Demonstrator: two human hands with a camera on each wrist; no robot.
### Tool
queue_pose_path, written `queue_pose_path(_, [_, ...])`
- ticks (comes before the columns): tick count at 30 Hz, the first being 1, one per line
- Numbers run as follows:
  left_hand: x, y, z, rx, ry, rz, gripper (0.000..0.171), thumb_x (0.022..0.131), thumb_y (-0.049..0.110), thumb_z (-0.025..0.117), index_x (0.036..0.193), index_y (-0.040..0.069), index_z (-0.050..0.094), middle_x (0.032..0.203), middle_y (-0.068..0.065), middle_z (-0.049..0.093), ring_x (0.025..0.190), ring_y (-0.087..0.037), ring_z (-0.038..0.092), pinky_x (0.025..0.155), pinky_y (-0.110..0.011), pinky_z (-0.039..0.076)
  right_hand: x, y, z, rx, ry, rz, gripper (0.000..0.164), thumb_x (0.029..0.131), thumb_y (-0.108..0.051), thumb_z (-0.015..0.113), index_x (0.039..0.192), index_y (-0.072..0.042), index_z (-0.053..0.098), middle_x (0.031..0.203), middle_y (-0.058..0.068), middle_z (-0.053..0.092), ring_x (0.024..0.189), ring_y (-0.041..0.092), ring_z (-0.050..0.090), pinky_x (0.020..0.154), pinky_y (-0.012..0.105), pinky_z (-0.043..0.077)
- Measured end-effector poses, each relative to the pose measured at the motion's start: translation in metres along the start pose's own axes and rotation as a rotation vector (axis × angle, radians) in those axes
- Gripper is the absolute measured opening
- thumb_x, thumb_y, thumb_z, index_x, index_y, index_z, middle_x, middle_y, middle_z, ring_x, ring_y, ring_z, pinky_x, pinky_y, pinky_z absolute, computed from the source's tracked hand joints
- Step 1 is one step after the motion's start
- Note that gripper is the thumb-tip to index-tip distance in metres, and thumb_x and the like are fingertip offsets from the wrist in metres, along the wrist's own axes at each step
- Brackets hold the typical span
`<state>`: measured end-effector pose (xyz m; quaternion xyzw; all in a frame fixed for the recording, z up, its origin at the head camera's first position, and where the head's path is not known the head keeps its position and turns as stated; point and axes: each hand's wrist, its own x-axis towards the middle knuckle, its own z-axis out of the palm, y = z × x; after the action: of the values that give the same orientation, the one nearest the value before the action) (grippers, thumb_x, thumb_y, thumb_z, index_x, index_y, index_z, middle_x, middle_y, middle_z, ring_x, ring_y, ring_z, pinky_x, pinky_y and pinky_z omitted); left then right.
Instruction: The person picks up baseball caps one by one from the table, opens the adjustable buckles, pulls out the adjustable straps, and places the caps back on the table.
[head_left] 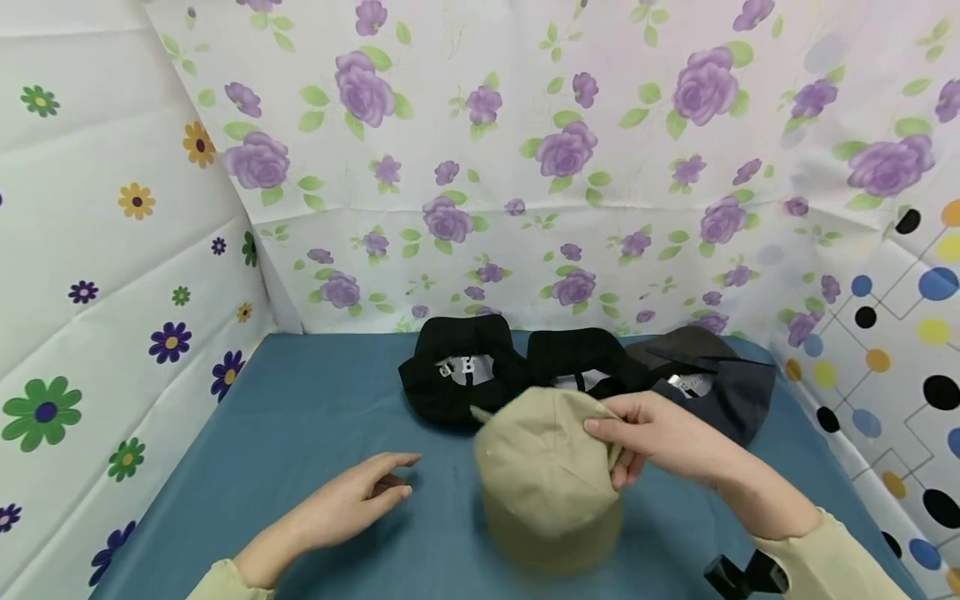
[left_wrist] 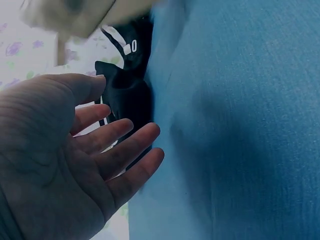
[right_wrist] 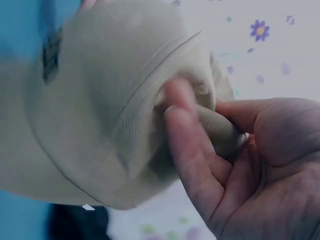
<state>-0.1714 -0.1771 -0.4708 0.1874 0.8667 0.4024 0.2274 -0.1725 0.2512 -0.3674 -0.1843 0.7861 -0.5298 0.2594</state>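
A beige baseball cap is held above the table by my right hand, with the brim pointing down toward me. In the right wrist view, the thumb and fingers of that hand pinch the cap's edge, some fingers lying inside the crown. My left hand hovers to the left of the cap, apart from it, fingers loosely extended. The left wrist view shows this palm holding nothing, a blurred part of the beige cap above it.
Behind the cap, a black cap, another black cap and a dark grey cap lie in a row along the back of the blue table. A small black object sits by the right sleeve. Flowered cloth hangs behind.
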Motion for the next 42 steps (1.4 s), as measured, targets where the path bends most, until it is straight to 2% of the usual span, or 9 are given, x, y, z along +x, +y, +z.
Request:
queue_pose_path(4, [-0.001, -0.001, -0.001, -0.01, 0.005, 0.0, 0.061, 0.103, 0.052, 0.057, 0.153, 0.019, 0.047, 0.153, -0.006, 0.047, 0.124, -0.02, 0.059, 0.097, -0.043, 0.051, -0.01, -0.018, 0.012, -0.163, 0.143, -0.129, 0.025, 0.107, -0.031, 0.058, 0.11, -0.01, 0.071, 0.1, 0.008, 0.074, 0.089, 0.023, 0.074, 0.077, 0.04, 0.061])
queue_pose_path(9, [-0.002, -0.005, -0.003, -0.038, 0.005, 0.001, 0.061, 0.104, 0.05, 0.056, 0.154, 0.017, 0.046, 0.154, -0.01, 0.045, 0.127, -0.025, 0.058, 0.1, -0.045, 0.049, -0.011, 0.003, 0.045, -0.611, 0.347, -0.418, 0.03, 0.097, -0.01, 0.071, 0.125, -0.02, 0.075, 0.107, -0.005, 0.075, 0.082, 0.004, 0.068, 0.068, 0.027, 0.057])
queue_pose_path(14, [-0.004, -0.008, -0.004, -0.044, 0.018, -0.007, 0.061, 0.105, 0.047, 0.057, 0.154, 0.015, 0.045, 0.154, -0.011, 0.045, 0.128, -0.029, 0.057, 0.102, -0.049, 0.048, -0.012, 0.051, 0.082, -0.857, 0.323, -0.512, 0.05, 0.092, -0.007, 0.075, 0.14, -0.019, 0.065, 0.138, 0.004, 0.064, 0.116, 0.019, 0.067, 0.084, 0.036, 0.058])
queue_pose_path(26, [-0.004, 0.0, -0.002, -0.013, 0.021, 0.0, 0.061, 0.105, 0.049, 0.056, 0.155, 0.016, 0.045, 0.154, -0.008, 0.045, 0.128, -0.027, 0.057, 0.101, -0.046, 0.049, -0.032, 0.104, 0.108, -0.727, 0.112, -0.158, 0.061, 0.1, -0.011, 0.061, 0.156, -0.03, 0.045, 0.161, 0.002, 0.04, 0.138, 0.028, 0.05, 0.085, 0.034, 0.051])
queue_pose_path(29, [-0.003, 0.007, -0.002, 0.022, 0.028, 0.014, 0.06, 0.104, 0.052, 0.054, 0.154, 0.021, 0.045, 0.153, -0.004, 0.046, 0.128, -0.023, 0.057, 0.101, -0.046, 0.049, -0.039, 0.095, 0.103, -0.673, 0.141, -0.098, 0.064, 0.098, -0.009, 0.061, 0.154, -0.036, 0.046, 0.16, -0.004, 0.041, 0.109, 0.012, 0.065, 0.066, 0.026, 0.048])
queue_pose_path(31, [-0.004, 0.012, -0.002, 0.043, 0.033, 0.029, 0.058, 0.104, 0.053, 0.054, 0.154, 0.025, 0.045, 0.153, 0.0, 0.046, 0.126, -0.019, 0.058, 0.1, -0.045, 0.049, -0.044, 0.087, 0.098, -0.648, 0.232, -0.112, 0.061, 0.097, -0.007, 0.061, 0.15, -0.036, 0.052, 0.156, -0.007, 0.046, 0.079, 0.0, 0.062, 0.055, 0.022, 0.041])
queue_pose_path(34, [-0.004, 0.023, -0.002, 0.073, 0.048, 0.066, 0.054, 0.104, 0.054, 0.053, 0.152, 0.032, 0.045, 0.151, 0.005, 0.047, 0.126, -0.015, 0.057, 0.1, -0.044, 0.049, -0.045, 0.073, 0.091, -0.676, 0.422, -0.212, 0.054, 0.094, -0.002, 0.065, 0.139, -0.032, 0.064, 0.145, -0.011, 0.057, 0.07, -0.004, 0.056, 0.057, 0.021, 0.046])
queue_pose_path(38, [-0.004, 0.043, 0.0, 0.129, 0.068, 0.121, 0.052, 0.104, 0.056, 0.052, 0.152, 0.038, 0.044, 0.15, 0.011, 0.047, 0.129, -0.014, 0.055, 0.1, -0.046, 0.049, -0.037, 0.059, 0.079, -0.755, 0.557, -0.342, 0.049, 0.093, -0.002, 0.069, 0.134, -0.031, 0.068, 0.137, -0.012, 0.062, 0.119, 0.008, 0.06, 0.087, 0.035, 0.054])
queue_pose_path(42, [0.003, 0.063, 0.007, 0.195, 0.046, 0.217, 0.052, 0.106, 0.049, 0.053, 0.154, 0.033, 0.045, 0.153, 0.011, 0.045, 0.136, -0.014, 0.049, 0.103, -0.047, 0.047, -0.022, 0.051, 0.07, -0.726, 0.515, -0.366, 0.046, 0.096, -0.003, 0.067, 0.134, -0.028, 0.068, 0.135, -0.009, 0.064, 0.129, 0.018, 0.056, 0.1, 0.047, 0.048])
